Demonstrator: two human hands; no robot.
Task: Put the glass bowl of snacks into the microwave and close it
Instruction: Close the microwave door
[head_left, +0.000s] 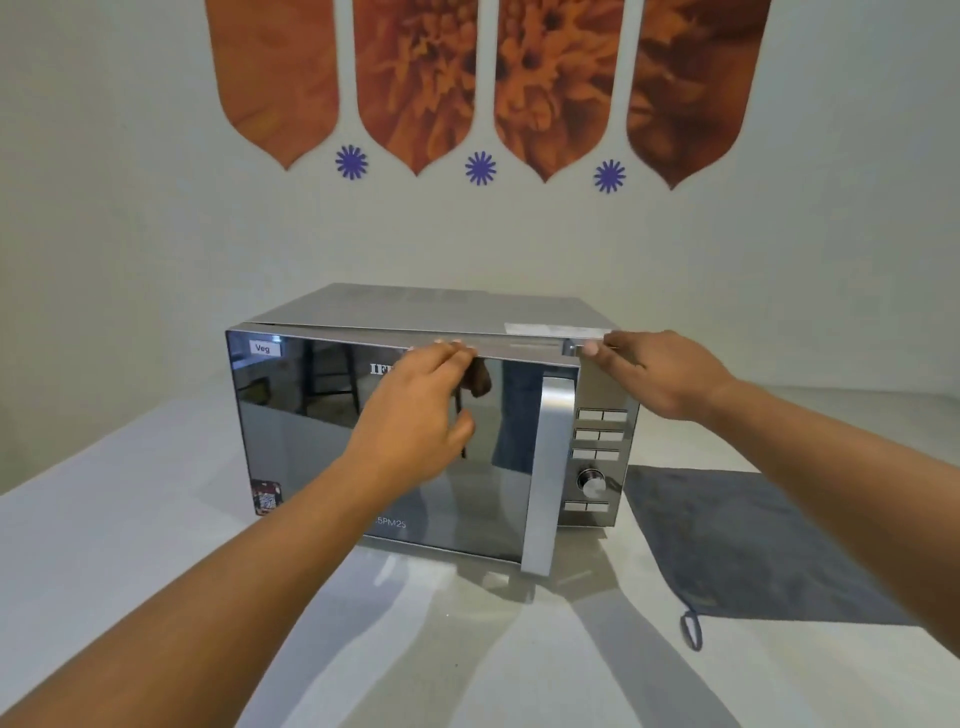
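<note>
While the microwave (426, 431) stands on the pale worktop (130, 545), its mirrored door (384, 447) is seen slightly ajar, the handle side standing out from the control panel (600, 441). The left hand (415, 415) is laid against the door's upper edge, fingers loosely curled and nothing gripped. The right hand (654, 374) is rested flat on the top right corner of the casing, fingers extended. A grey cloth (737, 545) is spread on the worktop just right of the microwave. The glass bowl cannot be seen.
</note>
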